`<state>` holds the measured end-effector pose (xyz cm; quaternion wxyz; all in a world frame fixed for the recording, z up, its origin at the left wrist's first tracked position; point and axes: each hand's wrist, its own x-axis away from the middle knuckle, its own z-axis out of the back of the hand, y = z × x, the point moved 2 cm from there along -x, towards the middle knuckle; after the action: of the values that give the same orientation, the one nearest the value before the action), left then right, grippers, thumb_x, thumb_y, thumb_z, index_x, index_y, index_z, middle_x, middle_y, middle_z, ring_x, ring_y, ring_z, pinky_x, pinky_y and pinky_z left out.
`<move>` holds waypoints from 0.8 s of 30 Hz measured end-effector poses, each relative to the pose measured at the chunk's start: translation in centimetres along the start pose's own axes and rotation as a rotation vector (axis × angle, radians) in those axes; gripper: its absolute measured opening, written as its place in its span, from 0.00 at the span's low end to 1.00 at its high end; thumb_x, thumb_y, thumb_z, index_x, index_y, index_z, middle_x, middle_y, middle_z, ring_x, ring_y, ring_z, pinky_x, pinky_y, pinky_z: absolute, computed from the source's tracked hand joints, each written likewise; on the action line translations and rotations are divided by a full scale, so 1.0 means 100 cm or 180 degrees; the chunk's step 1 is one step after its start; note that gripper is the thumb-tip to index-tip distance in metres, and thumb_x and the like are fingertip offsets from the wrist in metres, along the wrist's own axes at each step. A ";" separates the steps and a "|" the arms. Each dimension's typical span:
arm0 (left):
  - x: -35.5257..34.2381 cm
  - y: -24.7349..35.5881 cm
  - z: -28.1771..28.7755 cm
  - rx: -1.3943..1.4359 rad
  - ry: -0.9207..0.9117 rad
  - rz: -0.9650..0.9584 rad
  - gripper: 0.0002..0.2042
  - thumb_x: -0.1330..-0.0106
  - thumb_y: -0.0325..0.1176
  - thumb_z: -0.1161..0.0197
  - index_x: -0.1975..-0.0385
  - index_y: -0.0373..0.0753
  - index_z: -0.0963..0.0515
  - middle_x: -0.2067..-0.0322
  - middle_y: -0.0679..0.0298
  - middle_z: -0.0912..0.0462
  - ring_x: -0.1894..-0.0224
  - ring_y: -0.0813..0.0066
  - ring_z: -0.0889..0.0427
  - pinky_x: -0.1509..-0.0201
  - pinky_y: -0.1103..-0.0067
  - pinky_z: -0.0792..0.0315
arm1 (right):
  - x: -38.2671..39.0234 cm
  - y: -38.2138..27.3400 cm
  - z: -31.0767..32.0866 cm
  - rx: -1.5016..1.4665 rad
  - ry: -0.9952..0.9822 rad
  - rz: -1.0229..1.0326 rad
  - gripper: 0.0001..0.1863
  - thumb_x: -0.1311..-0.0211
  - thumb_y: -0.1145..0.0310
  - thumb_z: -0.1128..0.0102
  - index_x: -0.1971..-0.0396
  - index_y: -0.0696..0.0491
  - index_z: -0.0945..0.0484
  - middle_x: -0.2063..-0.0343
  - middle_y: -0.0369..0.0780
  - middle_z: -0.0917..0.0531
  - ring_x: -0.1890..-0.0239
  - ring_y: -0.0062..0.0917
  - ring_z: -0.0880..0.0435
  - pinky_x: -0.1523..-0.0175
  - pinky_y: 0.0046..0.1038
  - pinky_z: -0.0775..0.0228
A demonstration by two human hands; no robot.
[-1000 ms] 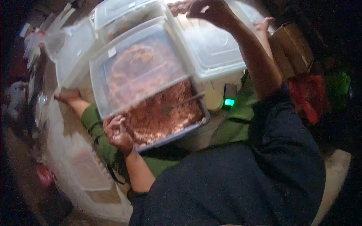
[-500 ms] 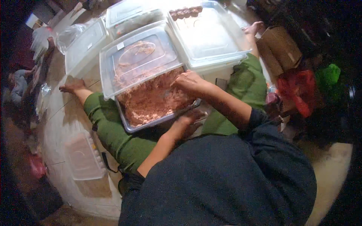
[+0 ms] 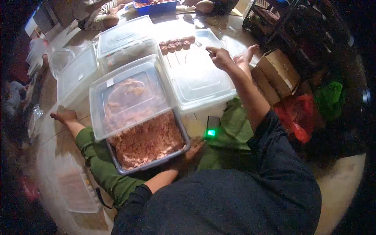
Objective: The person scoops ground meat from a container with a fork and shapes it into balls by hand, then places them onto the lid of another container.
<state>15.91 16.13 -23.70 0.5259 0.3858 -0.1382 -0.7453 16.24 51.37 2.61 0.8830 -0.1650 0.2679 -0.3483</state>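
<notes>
My right hand [image 3: 222, 59] is reached out over a translucent plastic lid [image 3: 203, 82], closed on a small spoon-like metal utensil [image 3: 199, 44] whose exact shape is hard to make out. Beside the utensil's tip, two rows of round brown meat-like balls [image 3: 177, 45] sit at the lid's far left. My left hand [image 3: 194, 150] lies by the near right corner of a grey tub [image 3: 149, 166], fingers stretched out and holding nothing. Reddish-brown ground mixture [image 3: 147, 139] fills the tub. A tilted clear lid [image 3: 133, 94] covers its far part.
More lidded clear boxes [image 3: 125, 37] stand to the far left. A small black device with a green light [image 3: 211, 131] lies by my right thigh. Cardboard boxes [image 3: 278, 72] and a red bag [image 3: 295, 117] are at right. Beyond, other people sit around a blue tub [image 3: 156, 8].
My right hand has moved from the mixture in the tub outward to the far lid, beside the rows of balls. The view has tilted up, bringing the blue tub into sight.
</notes>
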 end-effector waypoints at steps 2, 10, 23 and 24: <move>-0.007 0.010 0.003 -0.0313 0.0096 0.0039 0.21 0.38 0.34 0.52 0.43 0.48 0.38 0.40 0.59 0.42 0.37 0.60 0.45 0.35 0.65 0.49 | -0.014 0.013 -0.003 0.0259 0.0047 -0.0167 0.17 0.49 0.78 0.52 0.57 0.53 0.23 0.62 0.48 0.21 0.62 0.32 0.19 0.56 0.25 0.30; -0.003 0.031 0.016 -0.0633 -0.0074 0.0446 0.22 0.38 0.34 0.52 0.42 0.47 0.39 0.39 0.59 0.42 0.36 0.60 0.46 0.34 0.66 0.51 | -0.033 0.000 -0.046 0.0603 0.0044 0.0068 0.21 0.54 0.81 0.52 0.57 0.52 0.23 0.76 0.49 0.22 0.73 0.35 0.22 0.65 0.33 0.31; -0.008 0.037 0.020 -0.0634 -0.0104 0.0541 0.21 0.39 0.32 0.51 0.44 0.44 0.37 0.41 0.58 0.40 0.38 0.59 0.44 0.35 0.66 0.49 | -0.027 -0.006 -0.041 0.0871 0.0114 -0.0064 0.17 0.49 0.77 0.53 0.59 0.50 0.22 0.70 0.50 0.22 0.67 0.41 0.22 0.59 0.37 0.31; -0.009 0.037 0.019 -0.0641 -0.0095 0.0560 0.21 0.39 0.32 0.51 0.44 0.43 0.37 0.41 0.58 0.40 0.38 0.58 0.43 0.35 0.66 0.48 | -0.024 -0.009 -0.038 0.0867 0.0066 -0.0081 0.17 0.49 0.77 0.53 0.59 0.50 0.22 0.70 0.50 0.22 0.67 0.41 0.22 0.59 0.37 0.31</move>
<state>17.20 15.02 -19.75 0.6231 0.3063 -0.1038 -0.7121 12.01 52.05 0.86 0.8899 -0.0434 0.2250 -0.3943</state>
